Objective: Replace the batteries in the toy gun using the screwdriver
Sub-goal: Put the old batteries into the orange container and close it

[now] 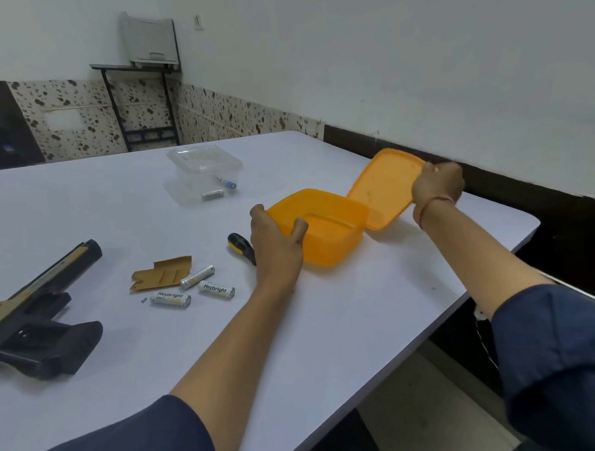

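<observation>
Left hand [276, 246]: fingers and thumb curled round the near-left corner of the orange box [334, 244], a smooth, matt plastic tub, squarish with rounded corners, its inside bare as far as it shows.

Right hand [436, 186]: clamped on the far edge of the lid [382, 188]. It has the same orange plastic and is flat with rounded corners. It is tilted up steeply, with its lower edge down at the box's right rim. The hands are well apart.

Screwdriver [239, 246]: lies flat just left of the box. The chunky black-and-yellow handle shows; the shaft is hidden behind the left wrist.

Toy gun [39, 322]: on its side at the table's left edge. Black moulded body, tan strip along the long barrel.

Between gun and screwdriver:
- Battery cover [163, 274]: thin tan plate with notched edges.
- Three silver cylindrical batteries [216, 290]: loose beside the cover, one touching it.
- Screw [143, 300]: tiny, just left of the batteries.

Clear container [205, 171]: further back, a transparent square tub with its lid on. Another silver cell and a blue-tipped item inside.

Table [327, 342]: smooth pale laminate with rounded corners.
</observation>
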